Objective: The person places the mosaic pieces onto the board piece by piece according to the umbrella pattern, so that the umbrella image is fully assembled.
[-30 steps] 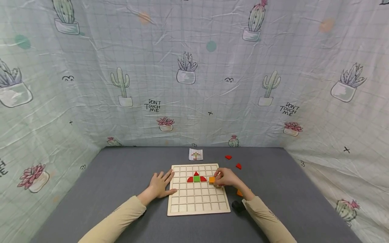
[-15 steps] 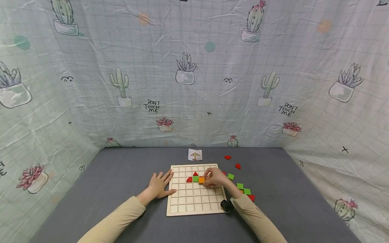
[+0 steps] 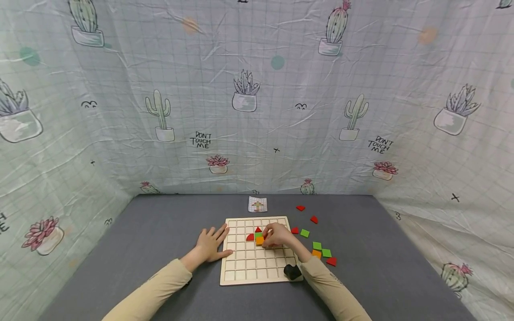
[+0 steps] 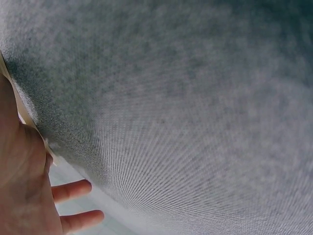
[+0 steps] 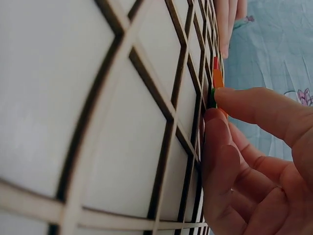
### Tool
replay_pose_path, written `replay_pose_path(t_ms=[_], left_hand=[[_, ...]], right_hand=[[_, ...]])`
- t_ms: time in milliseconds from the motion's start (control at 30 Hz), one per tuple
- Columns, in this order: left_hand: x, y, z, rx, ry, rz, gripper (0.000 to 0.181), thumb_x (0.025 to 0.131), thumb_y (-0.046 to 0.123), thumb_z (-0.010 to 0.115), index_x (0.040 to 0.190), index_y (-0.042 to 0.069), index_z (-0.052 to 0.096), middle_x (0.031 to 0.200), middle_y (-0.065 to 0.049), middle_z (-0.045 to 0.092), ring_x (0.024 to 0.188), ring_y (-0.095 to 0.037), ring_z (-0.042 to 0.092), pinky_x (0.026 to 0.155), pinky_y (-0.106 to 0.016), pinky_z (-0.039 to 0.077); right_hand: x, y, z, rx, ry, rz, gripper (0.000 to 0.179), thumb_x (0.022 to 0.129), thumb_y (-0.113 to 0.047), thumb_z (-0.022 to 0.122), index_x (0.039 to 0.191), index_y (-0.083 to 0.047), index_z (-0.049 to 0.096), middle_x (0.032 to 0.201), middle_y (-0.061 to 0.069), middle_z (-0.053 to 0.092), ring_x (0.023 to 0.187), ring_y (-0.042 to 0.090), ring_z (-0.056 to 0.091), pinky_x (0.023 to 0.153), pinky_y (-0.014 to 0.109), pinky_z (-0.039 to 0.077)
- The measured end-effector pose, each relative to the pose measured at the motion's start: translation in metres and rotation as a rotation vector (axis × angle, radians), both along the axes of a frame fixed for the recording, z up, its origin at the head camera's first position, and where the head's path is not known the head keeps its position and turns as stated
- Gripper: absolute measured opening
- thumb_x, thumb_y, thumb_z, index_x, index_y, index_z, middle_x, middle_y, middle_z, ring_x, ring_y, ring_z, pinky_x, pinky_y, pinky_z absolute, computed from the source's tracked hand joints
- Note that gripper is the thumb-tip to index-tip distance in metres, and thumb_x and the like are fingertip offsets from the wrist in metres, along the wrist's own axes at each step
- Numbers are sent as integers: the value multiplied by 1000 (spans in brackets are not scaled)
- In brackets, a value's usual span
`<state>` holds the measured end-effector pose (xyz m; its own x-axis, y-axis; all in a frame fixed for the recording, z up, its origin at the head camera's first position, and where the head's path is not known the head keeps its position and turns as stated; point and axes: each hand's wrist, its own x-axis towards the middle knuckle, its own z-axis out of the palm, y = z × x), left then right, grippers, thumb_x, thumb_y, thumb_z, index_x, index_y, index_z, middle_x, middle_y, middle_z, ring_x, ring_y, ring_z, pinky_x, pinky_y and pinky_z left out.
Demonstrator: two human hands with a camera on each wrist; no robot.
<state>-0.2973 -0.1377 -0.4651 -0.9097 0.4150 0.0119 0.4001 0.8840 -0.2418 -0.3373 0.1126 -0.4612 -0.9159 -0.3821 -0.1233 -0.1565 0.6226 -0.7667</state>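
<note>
My right hand pinches an orange square tile between thumb and fingers, close over the wooden grid board. The tile is just on the near side of a green square tile that sits in the grid. Left of the green one lies a red rounded tile, and beyond it a red triangle tile. Another red tile, to the right, is mostly hidden by my fingers. In the right wrist view the orange tile shows at the fingertips. My left hand rests with spread fingers at the board's left edge.
A small printed card with a coloured grid picture lies beyond the board. Right of the board are loose tiles: several red ones, several green ones and an orange one. A patterned curtain surrounds the grey table.
My right hand has carried the orange tile leftward across the board, then slightly nearer, to just below the green tile. Loose tiles at the right came into sight. My left hand has stayed put.
</note>
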Motion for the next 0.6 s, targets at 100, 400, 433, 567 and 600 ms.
replay_pose_path(t_ms=[100,400,433,567,600], left_hand=[[0,0,-1,-5,3,6,75,82,64,39,139,16,33,144,0,33,116,-27,43,85,-45,34],[-2,-1,-3,16,-1,2,76,82,65,39,139,15,33,144,0,33,117,-28,42,85,-46,34],[-2,-1,-4,14,-1,2,76,82,65,39,139,16,33,144,0,32,117,-28,42,85,-46,34],[-2,-1,-4,5,7,1,76,82,65,38,140,16,32,144,0,32,117,-28,42,84,-45,34],[-2,-1,-4,3,8,0,76,82,65,38,140,16,32,144,0,32,116,-27,43,84,-45,34]], right_hand=[[2,0,1,8,-3,11,22,66,-5,75,83,-1,61,60,0,56,49,11,49,49,25,44],[4,0,4,58,33,24,22,65,-6,76,82,-2,62,60,-1,55,49,9,47,46,21,39],[4,0,3,58,29,25,22,65,-6,76,82,-2,62,60,-1,55,49,9,47,47,22,39],[4,0,4,30,0,31,22,65,-4,75,83,-1,62,59,-1,55,50,9,49,48,24,44],[4,0,3,21,-10,33,22,65,-3,75,83,0,62,58,-1,55,50,9,49,49,25,45]])
